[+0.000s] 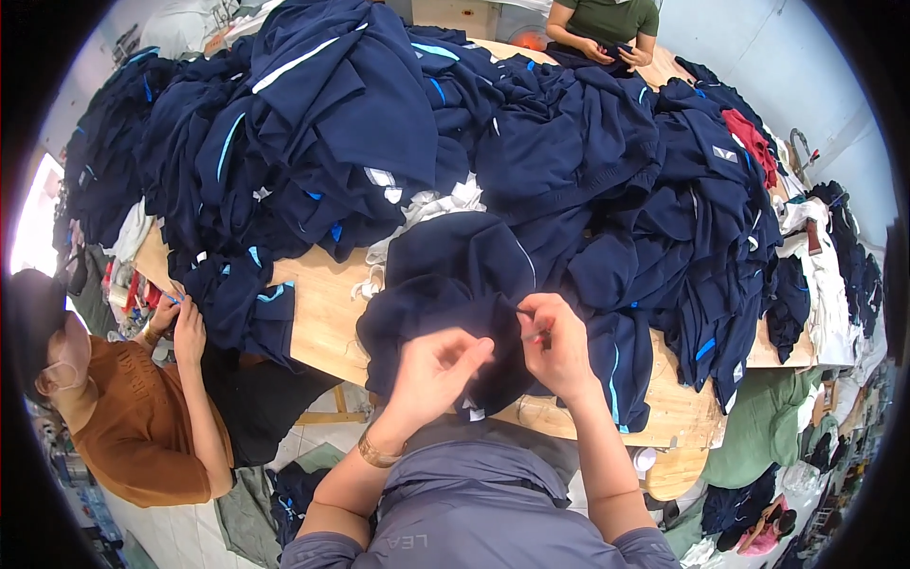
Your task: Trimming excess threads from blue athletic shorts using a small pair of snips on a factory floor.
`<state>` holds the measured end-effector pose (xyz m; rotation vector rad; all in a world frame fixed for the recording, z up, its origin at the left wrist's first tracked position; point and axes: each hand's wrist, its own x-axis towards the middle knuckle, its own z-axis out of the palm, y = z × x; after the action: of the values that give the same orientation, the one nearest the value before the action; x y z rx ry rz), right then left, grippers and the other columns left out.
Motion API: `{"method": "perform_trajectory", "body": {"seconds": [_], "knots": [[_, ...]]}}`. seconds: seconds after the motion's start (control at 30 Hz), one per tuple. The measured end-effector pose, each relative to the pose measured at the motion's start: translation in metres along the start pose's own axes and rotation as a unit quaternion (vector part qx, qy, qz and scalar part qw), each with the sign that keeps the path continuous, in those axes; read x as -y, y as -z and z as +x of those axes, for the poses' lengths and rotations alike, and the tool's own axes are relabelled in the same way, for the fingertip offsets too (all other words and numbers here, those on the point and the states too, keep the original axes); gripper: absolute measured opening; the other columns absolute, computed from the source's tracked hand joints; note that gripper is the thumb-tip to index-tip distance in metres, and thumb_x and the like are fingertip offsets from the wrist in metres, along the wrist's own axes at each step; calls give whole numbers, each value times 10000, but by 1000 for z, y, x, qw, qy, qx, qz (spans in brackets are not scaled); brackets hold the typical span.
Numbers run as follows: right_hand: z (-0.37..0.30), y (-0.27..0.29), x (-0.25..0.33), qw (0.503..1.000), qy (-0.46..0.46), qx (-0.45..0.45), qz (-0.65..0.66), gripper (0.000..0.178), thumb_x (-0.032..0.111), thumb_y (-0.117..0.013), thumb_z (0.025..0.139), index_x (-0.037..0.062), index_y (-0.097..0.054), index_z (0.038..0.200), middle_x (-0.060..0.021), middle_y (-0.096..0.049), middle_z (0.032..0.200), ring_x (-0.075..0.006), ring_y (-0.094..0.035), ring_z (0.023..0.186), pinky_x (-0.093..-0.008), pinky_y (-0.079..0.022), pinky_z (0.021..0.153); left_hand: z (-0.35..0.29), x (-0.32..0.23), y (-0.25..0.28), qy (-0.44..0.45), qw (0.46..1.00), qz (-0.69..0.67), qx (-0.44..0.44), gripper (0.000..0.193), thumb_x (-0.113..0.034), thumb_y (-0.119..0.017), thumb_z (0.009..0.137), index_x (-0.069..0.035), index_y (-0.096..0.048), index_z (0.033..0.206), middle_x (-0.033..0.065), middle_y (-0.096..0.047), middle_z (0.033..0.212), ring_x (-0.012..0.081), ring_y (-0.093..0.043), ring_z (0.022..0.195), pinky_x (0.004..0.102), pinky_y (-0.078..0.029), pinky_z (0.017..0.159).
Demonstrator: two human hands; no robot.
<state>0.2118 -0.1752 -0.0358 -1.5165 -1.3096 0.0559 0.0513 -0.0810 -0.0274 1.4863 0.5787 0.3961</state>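
In front of me a navy garment (pixel 455 275) with a thin pale piping line lies bunched over the near table edge. My left hand (pixel 436 372) hovers over its lower part, its fingers smeared by motion, so I cannot tell whether they grip anything. Close by on the right, my right hand (pixel 555 346) is closed, thumb and fingers pinched together over the same garment. A small dark and reddish bit shows at those fingers, too small to name. The cloth directly beneath both hands is partly hidden by them.
Big heaps of navy garments (pixel 341 123) cover the wooden table (pixel 327 308). White cloth scraps (pixel 441 204) lie between them. One co-worker in brown (pixel 142 427) handles navy cloth at the left; another in green (pixel 607 24) stands across the table. Green fabric (pixel 758 427) hangs at the right.
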Motion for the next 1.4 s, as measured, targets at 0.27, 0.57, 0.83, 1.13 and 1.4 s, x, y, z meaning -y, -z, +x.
{"method": "perform_trajectory", "body": {"seconds": [0.27, 0.57, 0.83, 1.13, 1.4], "knots": [[-17, -1, 18, 955, 232, 100, -154, 183, 130, -587, 594, 57, -489, 731, -96, -591, 900, -211, -557, 697, -303, -431, 592, 13, 18, -11, 143, 890, -433, 13, 226, -254, -492, 941, -63, -611, 951, 48, -645, 925, 142, -619, 811, 284, -524, 678], [-46, -13, 6, 984, -120, -69, 114, 342, 37, -703, 763, 51, -368, 828, -40, -508, 718, -52, -397, 506, -184, -321, 458, 8, 16, -8, 81, 856, -510, -2, 179, -104, -494, 916, 6, -626, 967, 70, -640, 1001, 168, -602, 938, 340, -484, 850], [-29, -6, 10, 990, -129, 20, -55, 288, 245, -670, 818, 31, -478, 840, -61, -503, 599, -151, -428, 426, -242, -367, 440, 2, 18, -8, 76, 878, -473, 12, 140, -64, -520, 909, 3, -622, 979, 53, -628, 986, 137, -605, 901, 314, -526, 811], [-33, -3, 13, 973, -24, 49, -224, 368, 319, -694, 768, 85, -444, 636, -46, -475, 536, -221, -446, 398, -301, -335, 402, 2, 15, -9, 60, 910, -409, -31, 139, -29, -554, 885, -23, -604, 1015, 42, -619, 974, 112, -602, 877, 274, -542, 762], [-30, 2, 15, 963, -26, 96, -251, 283, 288, -695, 758, 78, -516, 696, -53, -502, 556, -232, -485, 437, -307, -365, 451, 2, 14, -8, 40, 928, -369, -27, 154, -26, -533, 894, -19, -592, 1036, 53, -616, 1007, 125, -603, 907, 282, -545, 759]]}}
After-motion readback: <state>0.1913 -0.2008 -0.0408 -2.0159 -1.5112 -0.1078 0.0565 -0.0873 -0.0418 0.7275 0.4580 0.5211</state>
